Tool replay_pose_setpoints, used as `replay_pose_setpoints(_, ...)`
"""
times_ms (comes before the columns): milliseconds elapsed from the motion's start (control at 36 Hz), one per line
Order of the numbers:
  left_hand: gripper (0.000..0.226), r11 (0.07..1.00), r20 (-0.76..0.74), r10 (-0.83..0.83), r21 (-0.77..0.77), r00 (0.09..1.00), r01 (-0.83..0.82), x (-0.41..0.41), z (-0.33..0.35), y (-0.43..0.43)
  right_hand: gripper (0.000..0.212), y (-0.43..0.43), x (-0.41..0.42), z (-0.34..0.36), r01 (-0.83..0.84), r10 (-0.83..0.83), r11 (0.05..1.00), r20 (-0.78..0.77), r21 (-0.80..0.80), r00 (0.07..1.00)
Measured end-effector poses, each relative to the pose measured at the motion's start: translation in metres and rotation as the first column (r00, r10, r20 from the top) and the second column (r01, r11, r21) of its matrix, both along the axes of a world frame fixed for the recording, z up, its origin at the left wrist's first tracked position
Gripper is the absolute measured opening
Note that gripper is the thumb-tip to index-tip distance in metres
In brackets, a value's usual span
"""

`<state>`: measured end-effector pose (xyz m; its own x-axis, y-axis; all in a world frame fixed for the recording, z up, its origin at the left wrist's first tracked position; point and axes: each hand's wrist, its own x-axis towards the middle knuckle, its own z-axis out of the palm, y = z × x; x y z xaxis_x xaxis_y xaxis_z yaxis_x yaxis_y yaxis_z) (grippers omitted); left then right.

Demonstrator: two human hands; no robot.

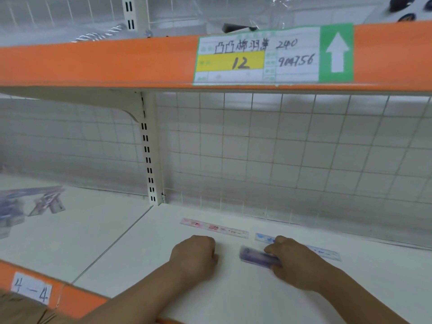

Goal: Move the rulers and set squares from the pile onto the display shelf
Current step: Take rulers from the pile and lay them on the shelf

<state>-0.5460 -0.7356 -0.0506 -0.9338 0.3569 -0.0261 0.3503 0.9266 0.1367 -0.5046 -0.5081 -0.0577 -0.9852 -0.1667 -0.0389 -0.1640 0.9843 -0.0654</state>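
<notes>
On the white display shelf [210,295] a pink ruler [214,228] lies flat near the back. To its right lies a pale blue ruler [327,253], partly hidden behind my right hand [297,265]. That hand grips a purple ruler [254,257] just above or on the shelf board, its left end sticking out. My left hand [195,256] rests on the shelf as a closed fist, holding nothing that I can see. A pile of rulers and set squares [30,204] lies on the neighbouring shelf section at the far left, blurred.
An orange upper shelf edge [93,64] with a price label [257,57] hangs close overhead. A wire grid back panel [280,148] and a slotted upright post [149,160] bound the shelf. The orange front lip carries a tag reading 4-4 [30,288].
</notes>
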Motion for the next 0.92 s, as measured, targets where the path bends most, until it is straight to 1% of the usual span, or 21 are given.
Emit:
replay_pose_setpoints(83, 0.026, 1.0, 0.007, 0.006, 0.014, 1.0, -0.006, 0.001, -0.001, -0.002, 0.021, 0.0, -0.001, 0.001, 0.0, 0.0, 1.0, 0.001, 0.019, 1.0)
replay_pose_setpoints(139, 0.026, 1.0, 0.005, 0.01, 0.023, 1.0, -0.01, 0.002, -0.001, -0.003, 0.026, -0.002, -0.002, 0.002, 0.005, -0.004, 0.999, -0.008, 0.034, 1.0)
replay_pose_setpoints(194, 0.026, 0.999, -0.008, 0.017, 0.03, 1.0, -0.017, 0.003, 0.0, -0.005, 0.03, -0.008, -0.003, 0.003, 0.009, -0.008, 1.0, -0.051, 0.029, 0.999)
replay_pose_setpoints(333, 0.025, 0.995, -0.038, 0.067, 0.073, 0.997, -0.064, 0.003, 0.005, -0.015, 0.028, -0.037, -0.006, 0.011, -0.031, 0.023, 0.999, -0.187, -0.041, 0.982)
replay_pose_setpoints(389, 0.024, 0.992, -0.068, 0.098, 0.09, 0.993, -0.092, 0.004, 0.007, -0.021, 0.028, -0.051, -0.008, 0.014, -0.046, 0.031, 0.997, -0.218, -0.065, 0.975)
replay_pose_setpoints(472, 0.025, 0.984, -0.138, 0.157, 0.11, 0.978, -0.143, 0.008, 0.01, -0.034, 0.03, -0.072, -0.013, 0.016, -0.083, 0.067, 0.995, -0.244, -0.059, 0.967)
replay_pose_setpoints(556, 0.025, 0.972, -0.164, 0.213, 0.138, 0.963, -0.191, 0.013, 0.013, -0.052, 0.031, -0.094, -0.018, 0.019, -0.143, 0.125, 0.988, -0.259, -0.051, 0.958)
replay_pose_setpoints(694, 0.026, 0.947, -0.153, 0.307, 0.148, 0.939, -0.285, 0.023, 0.016, -0.092, 0.031, -0.139, -0.026, 0.025, -0.241, 0.218, 0.968, -0.257, -0.062, 0.942)
replay_pose_setpoints(917, 0.026, 0.903, -0.146, 0.422, 0.152, 0.895, -0.401, 0.037, 0.018, -0.182, 0.031, -0.236, -0.038, 0.032, -0.362, 0.337, 0.93, -0.249, -0.06, 0.908)
